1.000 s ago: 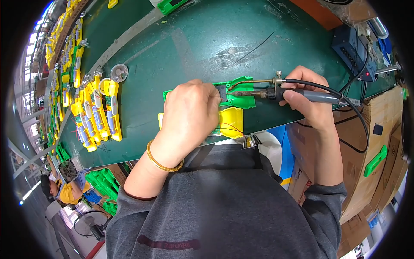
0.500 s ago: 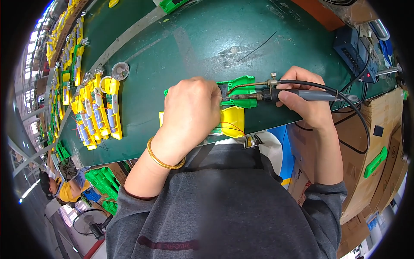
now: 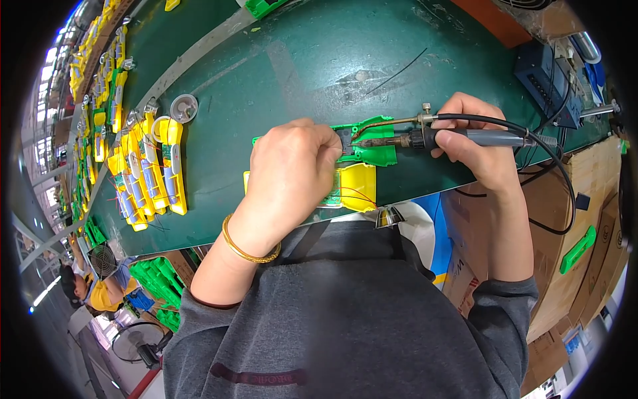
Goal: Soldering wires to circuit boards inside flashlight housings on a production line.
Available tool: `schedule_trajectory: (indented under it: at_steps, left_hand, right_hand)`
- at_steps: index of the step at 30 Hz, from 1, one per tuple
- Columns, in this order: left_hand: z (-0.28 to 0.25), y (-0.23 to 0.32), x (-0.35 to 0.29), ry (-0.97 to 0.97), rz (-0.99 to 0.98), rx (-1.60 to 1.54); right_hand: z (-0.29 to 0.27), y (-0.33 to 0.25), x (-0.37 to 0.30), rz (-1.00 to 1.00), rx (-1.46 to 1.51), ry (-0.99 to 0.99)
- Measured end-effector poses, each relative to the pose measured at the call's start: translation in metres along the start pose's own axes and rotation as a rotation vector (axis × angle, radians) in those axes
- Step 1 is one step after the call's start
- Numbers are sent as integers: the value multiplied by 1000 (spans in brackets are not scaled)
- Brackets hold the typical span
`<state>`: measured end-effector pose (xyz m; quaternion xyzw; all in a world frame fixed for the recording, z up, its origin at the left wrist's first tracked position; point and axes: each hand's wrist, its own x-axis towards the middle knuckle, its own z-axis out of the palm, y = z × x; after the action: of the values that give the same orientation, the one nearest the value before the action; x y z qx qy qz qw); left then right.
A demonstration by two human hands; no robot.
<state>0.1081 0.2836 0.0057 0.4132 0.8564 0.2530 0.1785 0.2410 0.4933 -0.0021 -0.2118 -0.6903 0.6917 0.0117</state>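
My right hand (image 3: 475, 143) grips a soldering iron (image 3: 484, 138), with a thin brass solder-feed tube (image 3: 392, 122) fixed along its top. The iron's tip points left, over the open green plastic housing (image 3: 375, 155) and close to a dark part inside it. My left hand (image 3: 292, 163) is closed over the housing's left portion, fingers pressed together at the dark part; whatever they pinch is hidden. Just nearer to me lies a yellow plastic housing (image 3: 359, 186) with a green circuit board and thin red wires, partly under my left hand.
Several yellow housings with grey-blue cells and wires (image 3: 149, 169) lie at left, beside a clear round cup (image 3: 184, 108). A blue box (image 3: 545, 83) stands at the far right. The iron's black cable (image 3: 571, 199) loops past cardboard boxes (image 3: 551, 179). Another person sits at lower left.
The soldering iron and my right hand have shifted slightly to the right. My left hand has moved a little to the left and remains closed.
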Motion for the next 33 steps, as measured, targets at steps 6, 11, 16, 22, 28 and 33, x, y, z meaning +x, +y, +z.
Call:
schedule_trajectory:
  at_steps: [6,11,16,22,28,33]
  left_hand:
    - [2,3,2,5,3,74]
    - [2,6,3,-2,-1,98]
    - [1,5,3,2,24,85]
    - [0,4,3,-13,33,91]
    - [-1,5,2,11,14,19]
    - [-3,4,2,-2,10,-45]
  right_hand:
    - [-3,-3,3,0,-24,-39]
    - [-3,-5,6,21,-43,-84]
    - [-3,-9,12,27,-58,-109]
    - [-6,-13,13,18,-59,-106]
    - [-5,-13,14,20,-52,-127]
    - [-10,-16,13,12,-92,-112]
